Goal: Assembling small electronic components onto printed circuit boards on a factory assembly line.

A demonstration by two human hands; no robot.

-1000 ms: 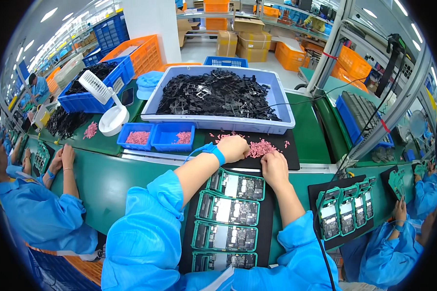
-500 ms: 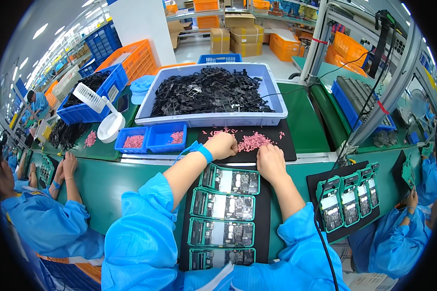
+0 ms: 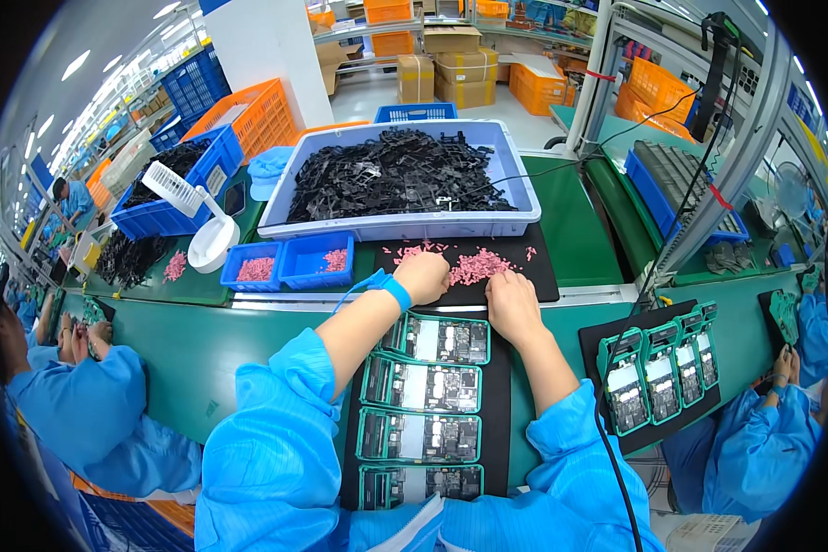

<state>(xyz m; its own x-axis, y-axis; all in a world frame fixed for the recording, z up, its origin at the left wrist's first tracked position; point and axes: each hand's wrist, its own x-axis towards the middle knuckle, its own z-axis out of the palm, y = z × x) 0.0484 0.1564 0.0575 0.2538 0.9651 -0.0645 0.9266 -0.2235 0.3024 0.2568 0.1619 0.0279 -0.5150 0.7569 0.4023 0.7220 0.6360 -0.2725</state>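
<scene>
Pink pieces (image 3: 478,267) on the far black mat (image 3: 541,283): probably light, easily scattered, best pinched edgewise. My left fingers (image 3: 440,276) and right fingers (image 3: 499,289) curl beside them; whether holding any, I cannot tell.

The left hand (image 3: 425,276) is left of the pink heap (image 3: 477,266), the right hand (image 3: 513,305) at its near right, green-framed boards (image 3: 421,388) nearer

Small pieces (image 3: 480,267) pink, mat (image 3: 548,276) beneath black. Device housings (image 3: 421,385) green-rimmed — black and silver within. Tub (image 3: 400,227) pale lavender-blue, parts (image 3: 391,175) inside black. Paired bins (image 3: 316,280) deep blue. Sleeves (image 3: 276,451) bright blue, wristband (image 3: 397,293) likewise. Desk (image 3: 207,350) green — fan (image 3: 214,245) white.
</scene>
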